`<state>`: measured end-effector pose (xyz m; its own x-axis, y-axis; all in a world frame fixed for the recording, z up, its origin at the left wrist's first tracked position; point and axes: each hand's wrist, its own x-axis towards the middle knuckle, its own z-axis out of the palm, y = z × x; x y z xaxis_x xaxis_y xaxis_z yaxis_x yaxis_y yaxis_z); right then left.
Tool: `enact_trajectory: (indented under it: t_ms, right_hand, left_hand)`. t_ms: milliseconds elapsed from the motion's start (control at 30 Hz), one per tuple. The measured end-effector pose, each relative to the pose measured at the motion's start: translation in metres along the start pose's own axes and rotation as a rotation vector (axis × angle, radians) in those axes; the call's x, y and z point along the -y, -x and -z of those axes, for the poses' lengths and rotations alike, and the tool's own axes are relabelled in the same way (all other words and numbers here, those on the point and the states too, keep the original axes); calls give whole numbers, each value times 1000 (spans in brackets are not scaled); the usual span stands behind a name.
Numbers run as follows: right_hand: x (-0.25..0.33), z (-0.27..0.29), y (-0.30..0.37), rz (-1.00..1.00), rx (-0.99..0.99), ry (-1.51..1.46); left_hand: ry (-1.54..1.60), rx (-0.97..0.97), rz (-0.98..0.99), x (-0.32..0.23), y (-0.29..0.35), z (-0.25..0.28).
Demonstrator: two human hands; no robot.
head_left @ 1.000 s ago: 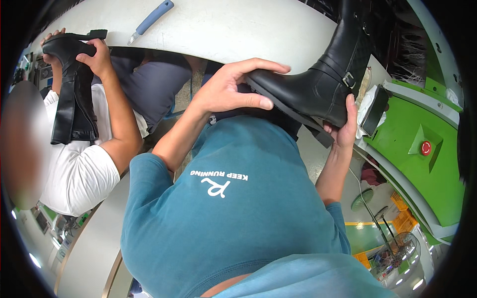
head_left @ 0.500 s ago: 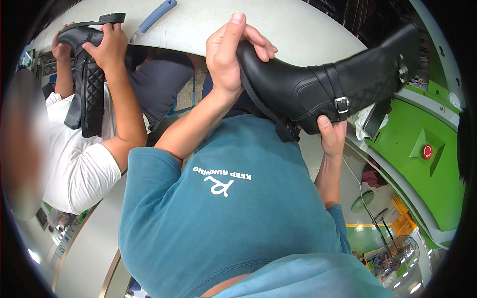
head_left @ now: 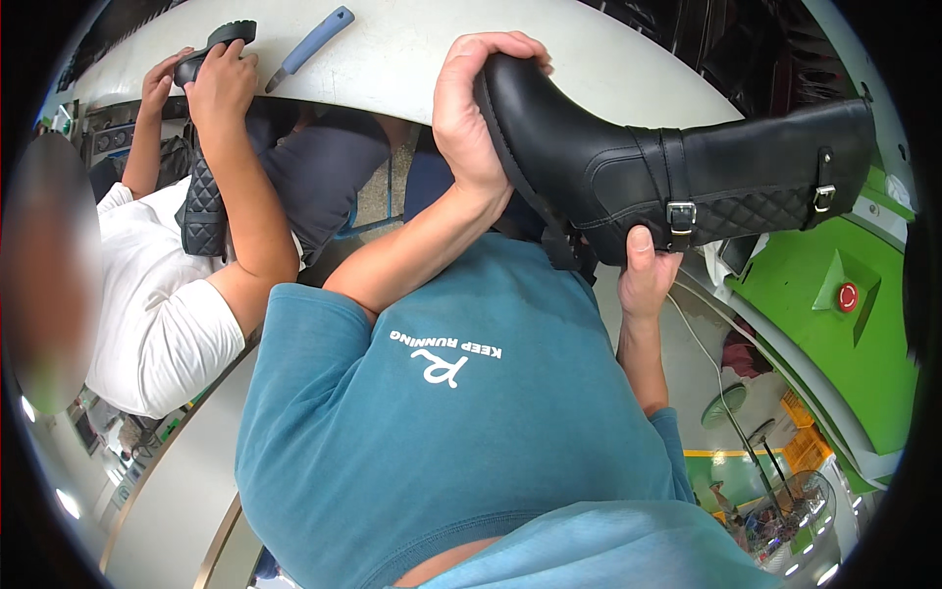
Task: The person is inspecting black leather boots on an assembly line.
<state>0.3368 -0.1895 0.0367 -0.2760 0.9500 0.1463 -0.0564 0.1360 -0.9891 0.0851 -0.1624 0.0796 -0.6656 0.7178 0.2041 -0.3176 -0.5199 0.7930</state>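
A tall black boot (head_left: 579,147) with buckled straps and a quilted panel lies sideways between my hands, held up off the table. My left hand (head_left: 473,123) wraps round its toe, palm against the sole edge and fingers curled over the tip. At the heel, my right hand (head_left: 650,280) grips from below, its thumb pressed near the ankle buckle and its other fingers mostly hidden behind the boot. The shaft points right, showing a second buckle near the top.
On the white table (head_left: 412,59) lies a blue-handled knife (head_left: 314,44). To my left, a co-worker in a white shirt (head_left: 162,314) holds another black boot (head_left: 203,211). A green machine (head_left: 814,314) with a red button stands at right, above a floor fan (head_left: 800,510).
The boot has turned so that more of its side and upper buckle show. My left fingers now close over the toe. The co-worker's boot has tilted and moved.
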Motion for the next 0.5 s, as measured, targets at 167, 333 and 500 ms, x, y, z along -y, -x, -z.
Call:
enact_trajectory:
  t_ms: [167,333,500]
  right_hand:
    - [10,4,-3,-88,39,-41]
    - [9,2,-2,-56,96,14]
    - [25,-2,-8,-34,8,17]
  left_hand:
    - [60,16,119,-9,8,-18]
    - [140,21,74,-11,11,-11]
    - [204,18,7,3,9,-13]
